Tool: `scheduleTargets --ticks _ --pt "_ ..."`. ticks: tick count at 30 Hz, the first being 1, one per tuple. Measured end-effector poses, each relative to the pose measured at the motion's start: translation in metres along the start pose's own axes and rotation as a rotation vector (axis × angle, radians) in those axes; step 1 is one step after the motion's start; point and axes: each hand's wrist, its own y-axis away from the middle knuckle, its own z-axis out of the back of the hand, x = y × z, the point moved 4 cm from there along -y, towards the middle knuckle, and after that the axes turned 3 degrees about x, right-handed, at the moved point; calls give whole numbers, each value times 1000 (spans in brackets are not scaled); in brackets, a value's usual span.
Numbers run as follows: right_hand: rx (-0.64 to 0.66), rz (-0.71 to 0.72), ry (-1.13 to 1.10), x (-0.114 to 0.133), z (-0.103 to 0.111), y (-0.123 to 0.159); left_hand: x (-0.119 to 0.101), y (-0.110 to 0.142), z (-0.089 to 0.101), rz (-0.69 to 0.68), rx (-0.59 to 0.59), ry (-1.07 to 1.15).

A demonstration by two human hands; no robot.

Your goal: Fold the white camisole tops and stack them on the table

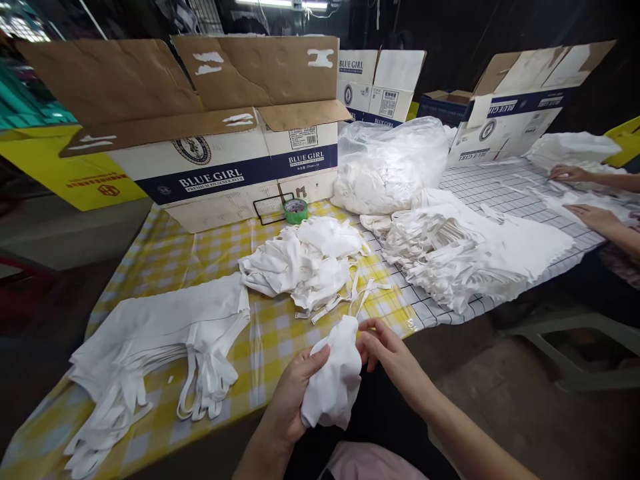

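A bunched white camisole (333, 380) is held over my lap, at the table's front edge. My left hand (300, 383) grips its left side, thumb on top of the cloth. At its right edge, the bent fingers of my right hand (383, 347) close on the fabric; their tips are partly hidden. Thin straps run from its top towards a loose heap of white garments (310, 260) just beyond. To the left lies a neat stack of white strapped garments (170, 320), straps hanging towards me.
Behind stands an open beer carton (225, 180), with a green tape roll (295, 211) before it. A clear plastic bag (390, 167) and a large white garment pile (465, 247) lie right. Another person's hands (590, 213) handle white cloth at far right, near a plastic stool (575, 347).
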Motion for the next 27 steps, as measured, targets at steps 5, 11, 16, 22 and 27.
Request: scheduleTargets --ticks 5,11,16,22,27 --pt "166 -29 -72 -8 -14 10 1 -4 -2 -15 -4 -72" --pt "118 12 -127 0 -4 12 4 -16 -9 1 81 -191" --pt "-81 167 72 12 25 10 -1 -25 -12 -72 131 -320" --pt "-300 237 243 29 48 8 -10 -44 -2 -164 29 -769" --pt "-344 250 92 50 63 13 -37 -71 25 -717 -349 -1685"
